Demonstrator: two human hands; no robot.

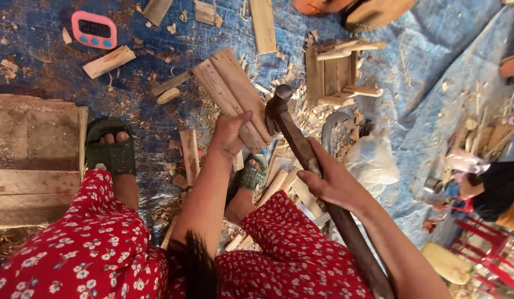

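Note:
My left hand (228, 135) grips the near end of a small panel of wooden slats (232, 88), which lies tilted over the blue tarp (434, 44). My right hand (333, 180) is closed around the long wooden handle of a hammer (301, 149). The dark metal hammer head (278, 104) hovers beside the right edge of the slat panel, close to my left fingers. My feet in green sandals (113, 152) rest on the tarp, and red flowered trousers cover my knees.
A pink digital timer (94, 30) lies at the top left. Loose wood offcuts (108, 61) and chips are scattered about. A small slatted wooden frame (335, 72) stands upper centre. Weathered boards (30, 160) sit at left, a white plastic bag (372, 160) at right.

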